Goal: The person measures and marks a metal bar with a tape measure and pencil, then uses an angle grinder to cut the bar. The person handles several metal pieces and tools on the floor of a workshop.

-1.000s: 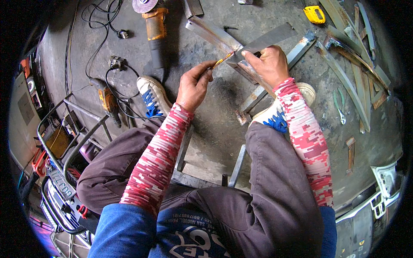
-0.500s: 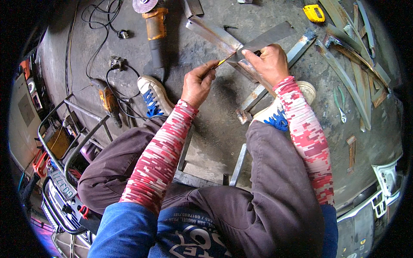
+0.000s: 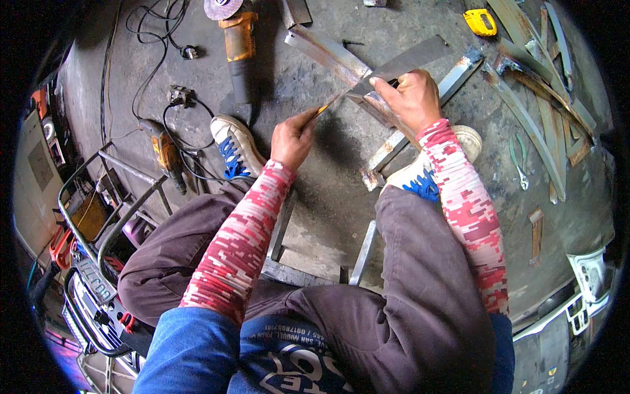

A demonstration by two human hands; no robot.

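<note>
My left hand [image 3: 294, 134] is closed on a thin yellow pencil-like marker [image 3: 321, 109], its tip pointing up and right along the edge of a dark, flat metal plate [image 3: 417, 54]. My right hand [image 3: 413, 98] grips that plate, thumb pressed on it, over the rusty steel angle pieces [image 3: 325, 56] lying on the concrete. A square steel bar [image 3: 459, 77] crosses beneath them, between my two white sneakers [image 3: 230, 148] with blue laces.
An angle grinder [image 3: 239, 52], a drill [image 3: 164, 154] and tangled cables [image 3: 151, 26] lie left. A yellow tape measure [image 3: 480, 22], green pliers [image 3: 520, 164] and scrap steel strips [image 3: 522, 125] lie right. A tubular metal frame [image 3: 134, 167] stands at left.
My left hand with the yellow marker moved slightly up and right, then back down and left along the plate's edge. My right hand stays on the plate, which has barely moved.
</note>
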